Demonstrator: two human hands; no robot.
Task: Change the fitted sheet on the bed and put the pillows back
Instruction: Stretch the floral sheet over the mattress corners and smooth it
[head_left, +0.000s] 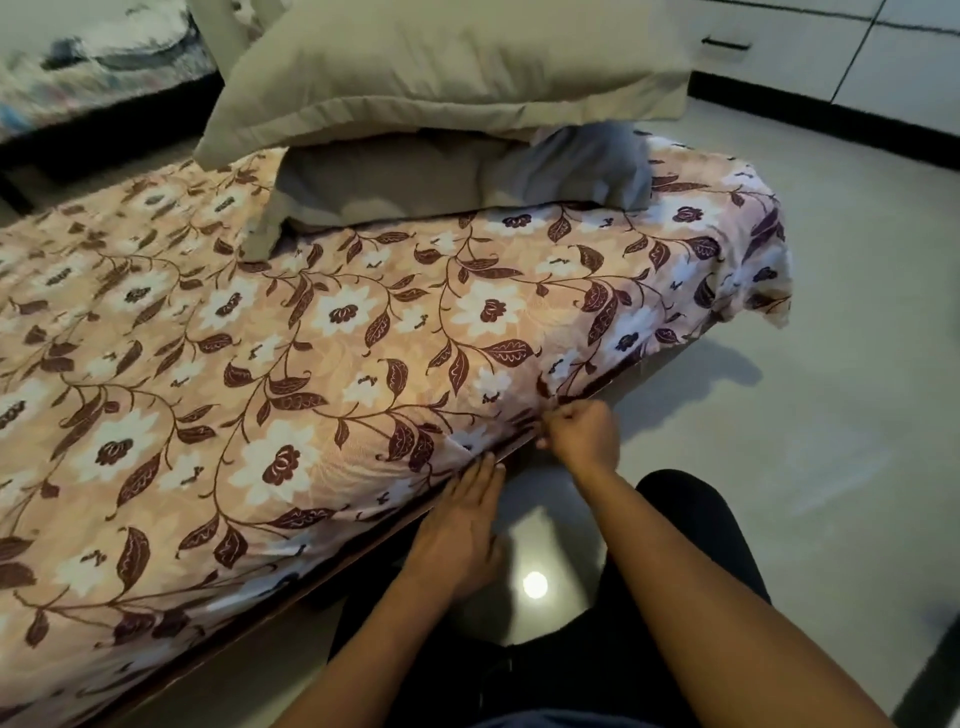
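Fingers (558, 418) of the right hand (584, 436) are curled and pinch the lower hem of the floral fitted sheet (311, 364), at the near side of the bed just right of the frame's centre. The left hand (462, 525) lies just below and to the left, fingers straight and pressed together, tips against the sheet where it meets the dark bed frame (291, 592).

The sheet covers the whole top of the mattress. Two pillows (441, 67) are stacked on it in the upper middle of the frame.

The step in hand looks like tucking the hem under the side. To do it well, the pinching hand should draw the hem down taut while the flat hand slides it under, working along the edge toward the corner (753, 260) at the right of the frame, where the cloth hangs bunched and loose. Pull evenly, so the flowers on top stay smooth and the far side is not dragged off.
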